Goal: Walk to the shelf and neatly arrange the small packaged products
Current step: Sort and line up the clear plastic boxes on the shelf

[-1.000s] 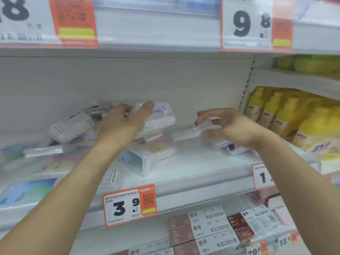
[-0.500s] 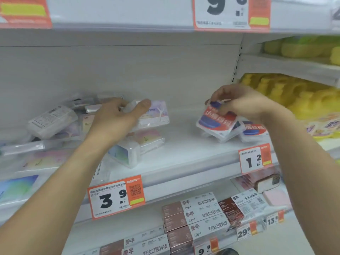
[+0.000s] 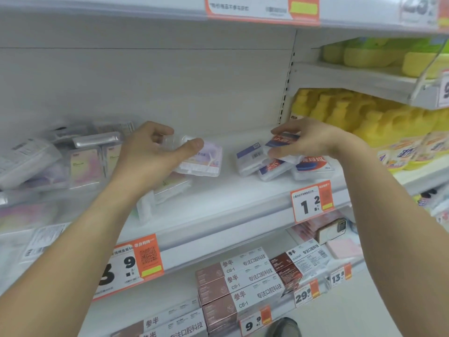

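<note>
On the white shelf (image 3: 218,198), my left hand (image 3: 150,156) grips a clear lilac-labelled box (image 3: 206,159), thumb on top, fingers curled round its far edge. More clear boxes (image 3: 85,166) lie jumbled to its left, and one (image 3: 172,186) sits below the hand. My right hand (image 3: 308,139) pinches a small red-and-blue labelled box (image 3: 281,141) above a loose cluster of similar boxes (image 3: 313,166). A blue-backed box (image 3: 250,156) lies tilted beside them.
Yellow bottles (image 3: 364,113) fill the neighbouring bay on the right. Orange price tags (image 3: 312,201) hang on the shelf's front edge. Brown and white cartons (image 3: 238,283) are stacked on the shelf below. Another shelf edge (image 3: 145,8) runs overhead.
My right hand has lowered the red-and-blue box toward the cluster on the right. My left hand still holds the lilac box, shifted slightly. The camera has tilted down and moved closer.
</note>
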Available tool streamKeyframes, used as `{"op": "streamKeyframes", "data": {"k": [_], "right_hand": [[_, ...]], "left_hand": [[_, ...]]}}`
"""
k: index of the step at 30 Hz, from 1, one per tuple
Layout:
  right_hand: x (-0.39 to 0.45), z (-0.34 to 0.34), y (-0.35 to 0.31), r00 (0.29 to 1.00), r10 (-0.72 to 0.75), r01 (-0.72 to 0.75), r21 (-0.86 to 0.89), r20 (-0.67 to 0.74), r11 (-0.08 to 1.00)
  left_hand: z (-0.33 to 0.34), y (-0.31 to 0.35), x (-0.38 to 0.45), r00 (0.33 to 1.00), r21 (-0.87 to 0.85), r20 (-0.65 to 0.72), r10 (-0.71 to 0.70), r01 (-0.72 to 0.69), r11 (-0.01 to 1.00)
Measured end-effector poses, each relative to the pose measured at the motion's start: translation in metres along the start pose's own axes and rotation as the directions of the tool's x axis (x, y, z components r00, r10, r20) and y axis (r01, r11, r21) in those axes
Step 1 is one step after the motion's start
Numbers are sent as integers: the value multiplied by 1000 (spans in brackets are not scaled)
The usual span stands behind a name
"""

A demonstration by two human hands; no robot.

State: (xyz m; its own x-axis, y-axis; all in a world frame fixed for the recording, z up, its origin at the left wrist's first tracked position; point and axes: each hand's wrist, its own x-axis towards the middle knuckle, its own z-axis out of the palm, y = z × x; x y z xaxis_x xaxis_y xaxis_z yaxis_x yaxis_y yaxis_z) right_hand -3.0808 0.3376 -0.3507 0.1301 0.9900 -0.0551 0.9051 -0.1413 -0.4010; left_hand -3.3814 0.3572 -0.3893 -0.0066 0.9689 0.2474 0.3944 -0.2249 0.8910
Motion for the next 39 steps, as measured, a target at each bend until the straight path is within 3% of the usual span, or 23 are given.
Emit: {"op": "streamKeyframes", "data": {"k": [4, 6, 8, 10, 12, 13, 15, 16, 18, 21, 24, 26, 29, 32, 34, 37, 39], "right_hand": [[8, 0, 12, 970, -10, 45, 140, -241, 989], [10, 0, 14, 984, 37, -24, 75, -175, 997], [14, 2, 17, 993, 96, -104, -112, -68, 988], [16, 2, 7, 985, 75, -98, -146, -157, 984], [11, 2, -16, 921, -92, 77, -55, -379, 995], [6, 3, -31, 888, -190, 221, 27, -419, 975], [-12, 8, -68, 904, -340, 416, 355, -257, 837], [-21, 14, -84, 909, -400, 401, 498, -114, 769], [-29, 28, -108, 870, -491, 374, 593, 41, 713], [-29, 42, -131, 832, -552, 406, 619, 54, 672], [-30, 49, -155, 843, -537, 396, 629, 40, 669], [-30, 57, -179, 881, -472, 375, 652, -30, 658], [-34, 74, -221, 929, -364, 278, 774, -66, 569], [-45, 97, -265, 953, -302, 177, 876, -37, 450], [-56, 117, -294, 942, -334, 98, 930, 29, 355], [-72, 149, -333, 859, -494, 0, 965, 134, 262], [-81, 165, -356, 826, -541, -64, 979, 161, 194]], "left_hand": [[-3, -1, -1, 999, -44, -9, -44, 43, 998], [-6, 0, -2, 994, -89, 24, -108, 110, 990], [-9, 1, -3, 974, -170, 112, -196, 213, 962], [-12, 5, -4, 951, -224, 206, -231, 276, 935], [-16, 10, -7, 938, -260, 254, -234, 299, 918], [-20, 12, -8, 936, -283, 262, -233, 306, 909], [-27, 16, -9, 938, -327, 270, -218, 302, 895], [-31, 18, -10, 941, -342, 277, -193, 284, 896], [-39, 21, -14, 955, -351, 275, -108, 204, 914], [-60, 16, -19, 967, -208, 254, 16, 38, 977], [-97, 11, -28, 956, 75, 290, -40, 18, 997], [-128, 2, -35, 976, 254, 213, -56, 0, 967], [-181, -20, -49, 999, 589, -5, 32, -23, 808], [-235, -51, -70, 982, 819, -189, 18, 147, 555], [-269, -70, -88, 958, 862, -282, -45, 273, 427], [-308, -90, -117, 921, 843, -323, -217, 384, 378], [-323, -106, -131, 923, 842, -269, -273, 363, 398]]}}
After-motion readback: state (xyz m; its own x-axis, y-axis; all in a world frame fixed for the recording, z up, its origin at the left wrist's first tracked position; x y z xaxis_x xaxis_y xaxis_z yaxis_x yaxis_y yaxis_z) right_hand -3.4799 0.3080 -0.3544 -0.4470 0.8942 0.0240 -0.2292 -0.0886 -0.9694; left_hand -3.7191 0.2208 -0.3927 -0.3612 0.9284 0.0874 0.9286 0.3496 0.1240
